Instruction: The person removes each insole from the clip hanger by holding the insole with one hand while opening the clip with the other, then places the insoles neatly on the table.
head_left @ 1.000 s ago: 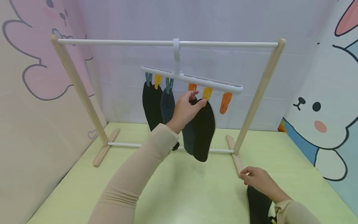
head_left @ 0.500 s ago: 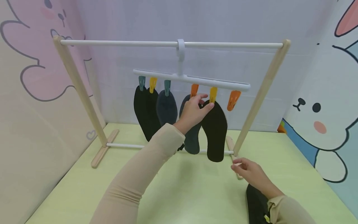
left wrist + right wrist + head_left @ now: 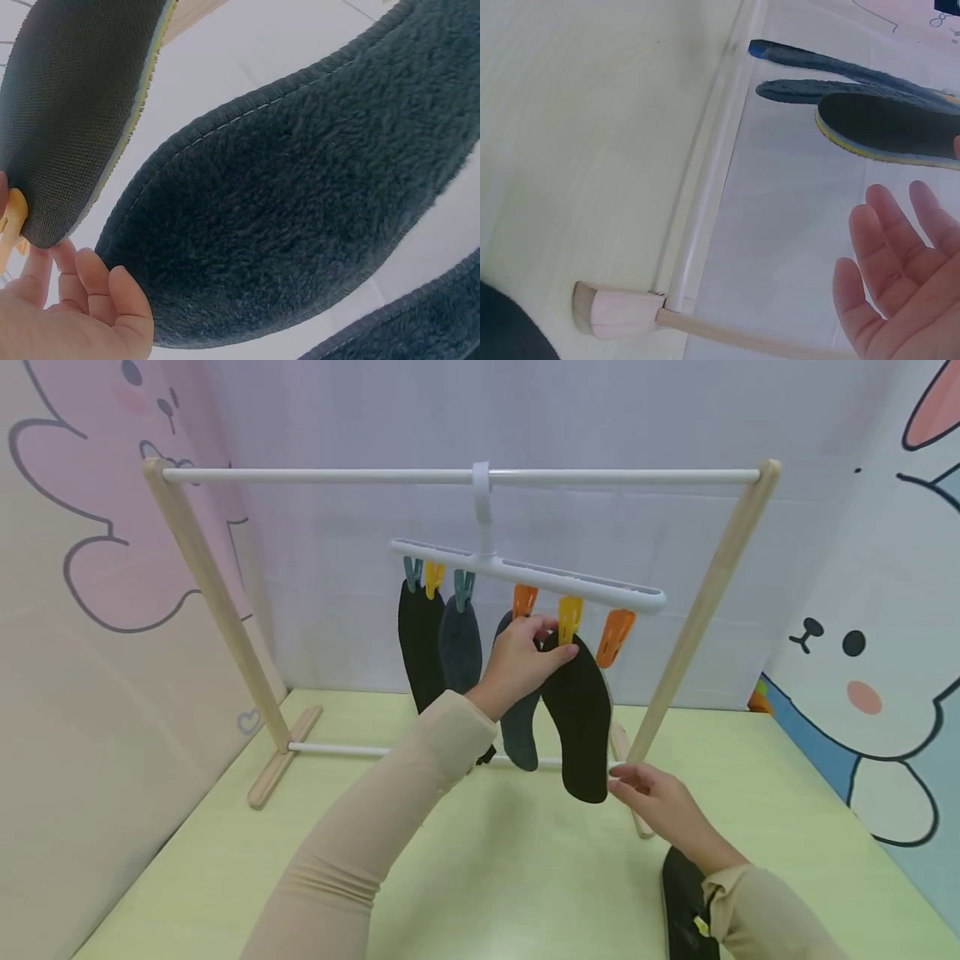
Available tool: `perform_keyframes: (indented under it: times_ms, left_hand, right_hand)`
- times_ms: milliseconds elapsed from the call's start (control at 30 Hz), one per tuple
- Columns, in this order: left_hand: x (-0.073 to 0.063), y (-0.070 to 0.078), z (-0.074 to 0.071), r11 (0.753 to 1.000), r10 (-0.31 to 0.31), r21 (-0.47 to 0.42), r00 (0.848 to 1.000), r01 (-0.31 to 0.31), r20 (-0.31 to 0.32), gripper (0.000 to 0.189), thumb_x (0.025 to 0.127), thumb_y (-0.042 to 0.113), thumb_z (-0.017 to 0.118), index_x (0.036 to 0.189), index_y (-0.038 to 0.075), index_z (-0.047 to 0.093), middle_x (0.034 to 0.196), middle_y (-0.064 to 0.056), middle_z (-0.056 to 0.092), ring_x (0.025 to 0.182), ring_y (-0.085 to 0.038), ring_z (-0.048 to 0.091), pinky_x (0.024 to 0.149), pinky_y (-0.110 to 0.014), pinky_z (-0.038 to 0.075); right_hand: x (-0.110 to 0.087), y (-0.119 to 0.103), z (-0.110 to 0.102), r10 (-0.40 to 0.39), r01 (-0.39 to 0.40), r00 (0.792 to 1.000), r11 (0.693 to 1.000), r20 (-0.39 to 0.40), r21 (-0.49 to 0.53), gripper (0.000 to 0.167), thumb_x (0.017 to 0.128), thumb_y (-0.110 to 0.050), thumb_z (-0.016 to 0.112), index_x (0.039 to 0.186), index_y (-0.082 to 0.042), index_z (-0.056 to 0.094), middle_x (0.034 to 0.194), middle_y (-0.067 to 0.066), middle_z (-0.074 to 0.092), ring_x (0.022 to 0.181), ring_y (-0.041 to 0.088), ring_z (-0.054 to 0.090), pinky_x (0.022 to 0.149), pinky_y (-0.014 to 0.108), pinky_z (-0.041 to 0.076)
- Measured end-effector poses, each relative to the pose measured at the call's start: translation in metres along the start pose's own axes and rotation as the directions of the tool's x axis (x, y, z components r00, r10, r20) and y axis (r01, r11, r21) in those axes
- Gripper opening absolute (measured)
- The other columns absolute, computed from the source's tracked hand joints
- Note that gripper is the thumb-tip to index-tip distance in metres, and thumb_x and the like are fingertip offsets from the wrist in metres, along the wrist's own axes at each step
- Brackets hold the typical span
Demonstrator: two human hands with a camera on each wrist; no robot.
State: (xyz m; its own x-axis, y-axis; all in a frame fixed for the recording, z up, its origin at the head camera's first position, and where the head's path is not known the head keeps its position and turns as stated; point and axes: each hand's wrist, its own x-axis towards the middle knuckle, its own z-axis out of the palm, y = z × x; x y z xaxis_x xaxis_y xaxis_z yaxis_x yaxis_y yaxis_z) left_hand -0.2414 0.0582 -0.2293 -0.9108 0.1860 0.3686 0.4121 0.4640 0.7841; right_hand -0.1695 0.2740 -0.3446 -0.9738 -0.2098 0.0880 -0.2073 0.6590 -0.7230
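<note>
My left hand (image 3: 517,662) pinches the top of a black insole (image 3: 585,718), which hangs under a yellow clip (image 3: 570,614) on the white hanger (image 3: 555,578). In the left wrist view, fingertips show behind the top of this insole (image 3: 82,112), and the thumb is mostly cut off beside the clip. Close to the insole's lower edge is my right hand (image 3: 663,802), fingers loosely bent and holding nothing; the right wrist view has these fingers (image 3: 889,247) apart from it. A fuzzy dark blue insole (image 3: 517,739) hangs just left, under an orange clip (image 3: 525,600).
More dark insoles (image 3: 420,647) hang on the hanger's left half. An orange clip (image 3: 615,639) with nothing in it hangs at the right end. The hanger hooks on a wooden rack's white bar (image 3: 622,477). Another black insole (image 3: 682,902) lies on the table (image 3: 480,877) under the right forearm.
My right hand has moved up and left from the tabletop insole to the hanging one. The left hand shifted slightly right. The hanger turned toward face-on, then back to an angle.
</note>
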Motion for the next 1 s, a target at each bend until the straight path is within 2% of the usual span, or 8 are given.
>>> perform_keyframes:
  times_ms: [167,267,400,433,633,800,1000]
  left_hand:
    - [0.0,-0.001,0.001,1.0,0.005,0.008,1.0,-0.005,-0.009,0.04,0.089,0.022,0.07,0.123,0.003,0.061,0.106,-0.011,0.057,0.096,-0.022,0.049,0.078,-0.03,0.044]
    - [-0.001,-0.001,0.002,1.0,0.012,0.01,1.0,-0.012,-0.019,0.04,0.089,0.022,0.07,0.123,0.003,0.062,0.106,-0.011,0.057,0.096,-0.022,0.049,0.078,-0.029,0.044]
    - [-0.002,-0.001,0.004,1.0,0.007,0.024,1.0,-0.007,-0.028,0.04,0.089,0.023,0.071,0.122,0.003,0.062,0.105,-0.011,0.058,0.097,-0.022,0.051,0.08,-0.03,0.045]
    - [-0.002,-0.002,0.005,0.999,0.006,0.032,1.0,-0.005,-0.03,0.04,0.089,0.023,0.071,0.122,0.003,0.062,0.104,-0.011,0.059,0.096,-0.022,0.051,0.08,-0.03,0.045]
    - [-0.003,-0.001,0.007,0.997,-0.01,0.075,0.999,0.013,-0.045,0.04,0.088,0.025,0.071,0.122,0.004,0.063,0.101,-0.01,0.06,0.094,-0.021,0.052,0.078,-0.03,0.045]
    - [-0.004,0.0,0.007,0.997,-0.023,0.069,0.998,0.027,-0.059,0.04,0.088,0.025,0.072,0.121,0.005,0.064,0.102,-0.01,0.06,0.095,-0.021,0.052,0.08,-0.031,0.045]
    - [-0.003,0.005,0.012,0.994,-0.039,0.095,0.996,0.046,-0.078,0.04,0.09,0.029,0.07,0.123,0.007,0.063,0.108,-0.009,0.06,0.101,-0.021,0.055,0.087,-0.037,0.042]
  right_hand:
    - [0.005,-0.01,0.001,-0.023,0.023,1.0,1.0,-0.015,0.001,0.032,0.095,-0.02,0.061,0.114,0.006,0.06,0.104,0.015,0.066,0.096,0.029,0.063,0.082,0.043,0.048]
    - [0.009,-0.015,0.004,-0.064,0.064,0.997,0.998,-0.042,-0.002,0.021,0.093,-0.018,0.062,0.099,0.002,0.063,0.088,0.008,0.066,0.082,0.024,0.061,0.073,0.036,0.047]
    - [0.014,-0.022,0.005,-0.08,0.08,0.993,0.997,-0.089,0.002,0.019,0.093,-0.018,0.063,0.081,-0.004,0.059,0.066,0.0,0.049,0.063,0.016,0.045,0.058,0.03,0.037]
    - [0.015,-0.024,0.005,-0.074,0.075,0.992,0.997,-0.103,0.002,0.021,0.093,-0.019,0.063,0.08,-0.004,0.058,0.064,0.0,0.046,0.061,0.016,0.042,0.057,0.029,0.035]
    - [0.018,-0.035,0.004,-0.055,0.056,0.982,0.998,-0.183,-0.001,0.021,0.095,-0.019,0.062,0.084,-0.001,0.06,0.064,0.0,0.05,0.062,0.016,0.045,0.057,0.029,0.036]
    - [0.021,-0.041,0.006,-0.063,0.067,0.974,0.998,-0.217,0.013,0.027,0.094,-0.019,0.062,0.074,-0.003,0.055,0.059,-0.001,0.044,0.058,0.016,0.042,0.055,0.028,0.034]
    - [0.025,-0.044,0.007,-0.072,0.081,0.959,0.997,-0.274,0.021,0.025,0.092,-0.019,0.065,0.076,-0.001,0.058,0.059,-0.001,0.045,0.059,0.016,0.042,0.055,0.028,0.035]
